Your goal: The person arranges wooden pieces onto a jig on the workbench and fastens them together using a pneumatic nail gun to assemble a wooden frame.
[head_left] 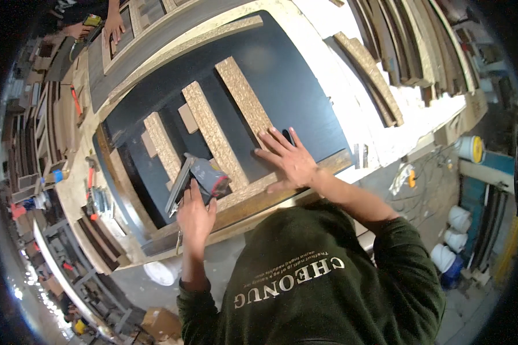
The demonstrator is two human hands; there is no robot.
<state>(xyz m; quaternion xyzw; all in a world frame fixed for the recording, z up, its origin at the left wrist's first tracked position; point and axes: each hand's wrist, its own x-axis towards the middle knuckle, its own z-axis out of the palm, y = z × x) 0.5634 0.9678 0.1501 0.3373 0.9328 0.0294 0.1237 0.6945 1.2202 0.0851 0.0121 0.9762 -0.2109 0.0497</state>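
My left hand (197, 217) is wrapped round a grey nail gun (210, 175) that rests over the near ends of the chipboard strips. Spread flat, my right hand (290, 164) presses on the near end of a chipboard strip (242, 95), beside the front rail. Two more chipboard strips, a middle one (210, 123) and a shorter one (162, 144), lie across the dark panel (305, 75). Small blocks, such as this pale one (187, 118), sit against their sides. A wooden frame rail (259, 198) runs along the panel's near edge. The gun's tip is hard to make out.
Stacked brown strips (397, 46) lie on the bench at the far right. A hammer (90, 178) with a red handle lies at the left. Across the bench, another person's hand (115, 27) rests on a second frame (121, 54). Buckets (459, 218) stand on the floor.
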